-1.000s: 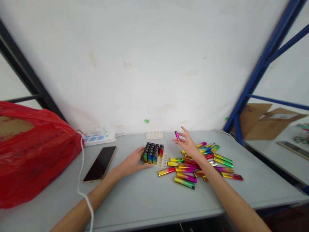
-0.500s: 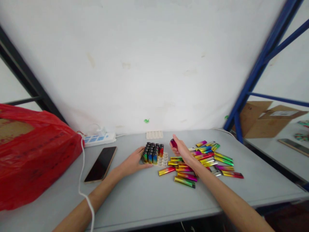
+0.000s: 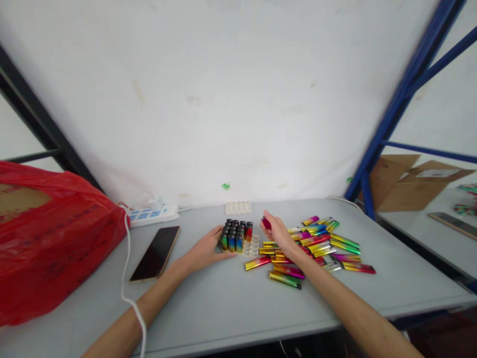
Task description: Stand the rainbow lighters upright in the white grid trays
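Note:
A white tray (image 3: 251, 246) with round slots stands on the grey table, and several upright lighters (image 3: 232, 235) with black tops fill its left part. My left hand (image 3: 209, 249) is at the tray's left side, thumb along the front and fingers behind, gripping it. Just right of the tray and above the table, my right hand (image 3: 275, 229) is closed around a dark red and purple lighter (image 3: 266, 223). Many shiny coloured lighters (image 3: 285, 280) lie in a loose pile beneath and right of my right forearm.
A second white tray (image 3: 238, 208) lies by the wall. On the left are a phone (image 3: 155, 253), a power strip (image 3: 154, 214), a white cable (image 3: 127, 258) and a red bag (image 3: 67, 243). A cardboard box (image 3: 413, 186) sits beyond the blue frame (image 3: 387, 117).
My right hand has shifted slightly left and down, with the lighter tilted differently in it. My left hand and the tray look unmoved.

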### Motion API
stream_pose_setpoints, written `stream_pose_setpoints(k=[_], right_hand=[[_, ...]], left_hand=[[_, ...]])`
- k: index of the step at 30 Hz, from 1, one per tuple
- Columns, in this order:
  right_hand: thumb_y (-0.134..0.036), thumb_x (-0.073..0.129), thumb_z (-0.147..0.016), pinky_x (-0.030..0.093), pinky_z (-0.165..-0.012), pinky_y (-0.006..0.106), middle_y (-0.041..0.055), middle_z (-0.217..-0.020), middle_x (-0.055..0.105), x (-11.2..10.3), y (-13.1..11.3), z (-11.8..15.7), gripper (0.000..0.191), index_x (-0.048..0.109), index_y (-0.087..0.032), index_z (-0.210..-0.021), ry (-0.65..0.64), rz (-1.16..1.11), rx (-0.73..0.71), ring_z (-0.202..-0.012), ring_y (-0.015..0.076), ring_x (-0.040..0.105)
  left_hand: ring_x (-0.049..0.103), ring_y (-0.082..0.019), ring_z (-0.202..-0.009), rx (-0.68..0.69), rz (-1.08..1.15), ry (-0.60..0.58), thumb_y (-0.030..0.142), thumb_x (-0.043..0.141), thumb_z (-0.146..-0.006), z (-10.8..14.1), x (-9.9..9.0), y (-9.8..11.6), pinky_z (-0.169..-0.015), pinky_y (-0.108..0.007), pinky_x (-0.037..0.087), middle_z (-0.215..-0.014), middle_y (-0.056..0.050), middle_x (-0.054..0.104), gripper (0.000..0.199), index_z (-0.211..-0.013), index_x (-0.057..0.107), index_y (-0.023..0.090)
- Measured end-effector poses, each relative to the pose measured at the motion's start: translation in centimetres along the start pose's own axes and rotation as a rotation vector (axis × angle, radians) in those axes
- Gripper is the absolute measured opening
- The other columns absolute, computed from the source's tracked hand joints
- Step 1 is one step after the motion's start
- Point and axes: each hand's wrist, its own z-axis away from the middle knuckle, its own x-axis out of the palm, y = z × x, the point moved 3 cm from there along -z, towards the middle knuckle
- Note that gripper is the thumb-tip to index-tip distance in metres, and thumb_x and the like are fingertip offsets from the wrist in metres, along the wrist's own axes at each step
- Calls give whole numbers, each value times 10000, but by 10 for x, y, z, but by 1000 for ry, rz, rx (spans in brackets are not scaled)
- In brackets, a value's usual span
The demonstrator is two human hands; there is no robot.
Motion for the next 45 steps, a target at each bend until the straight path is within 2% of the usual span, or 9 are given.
stream_pose_setpoints(k=[3,6,11,13,17,25,35,40,45], right_hand=[[-816,388,-960,276,-484,265,-64,-608,373,1,0,1,661,622,-213,-826,-28,22,-82,-500,123,338],[-733,383,-1031,399,-552,273,-29,-716,517,0,-8,7,582,650,-217,-998,-29,209,-215,-594,151,487],[-520,518,-1071,509,-848,337,65,-970,655,-1,-26,18,348,646,-213,-967,-7,609,-575,-923,212,623],[-477,527,-1081,511,-887,347,69,-979,665,0,-27,21,309,656,-210,-992,-29,665,-636,-930,213,631],[-443,564,-1076,532,-787,318,33,-868,714,4,-23,22,247,654,-214,-1053,-97,637,-577,-778,189,659],[-384,644,-1036,530,-761,306,40,-904,764,10,-21,24,172,659,-217,-1079,-250,685,-459,-808,202,714],[-451,684,-1023,426,-669,280,49,-826,769,3,-22,18,282,733,-201,-902,-192,928,-396,-719,186,661],[-478,583,-1070,453,-698,281,47,-828,766,-13,-23,16,369,769,-193,-927,-339,884,-352,-731,183,667],[-443,793,-903,526,-853,327,97,-1050,768,-42,-12,13,321,802,-179,-1087,-483,947,-243,-952,251,701]], left_hand=[[565,-381,-1435,-2,3,-1,565,856,-822,0,-1,3,-1279,-516,397,-1541,-137,611,763,-1466,623,228],[571,-392,-1428,-2,5,8,568,858,-812,0,-1,4,-1271,-522,405,-1537,-146,614,777,-1465,621,221],[570,-387,-1428,2,-10,6,586,851,-818,0,0,3,-1273,-501,408,-1534,-154,614,791,-1469,613,204],[564,-385,-1434,0,-15,0,578,849,-825,0,0,3,-1278,-503,400,-1543,-161,605,796,-1478,604,197],[567,-390,-1432,5,-2,-2,546,856,-826,0,0,3,-1272,-511,409,-1549,-154,603,762,-1461,621,197],[597,-382,-1401,27,8,23,561,863,-815,0,1,1,-1250,-505,441,-1505,-126,641,716,-1417,662,229],[570,-379,-1423,8,-12,-2,546,855,-827,0,1,1,-1273,-509,403,-1522,-153,618,728,-1429,646,194],[582,-368,-1414,3,-2,16,564,861,-818,0,0,2,-1273,-498,407,-1512,-131,629,745,-1438,640,215],[590,-372,-1405,2,1,18,602,863,-803,0,0,2,-1270,-497,414,-1504,-122,644,751,-1424,658,233]])
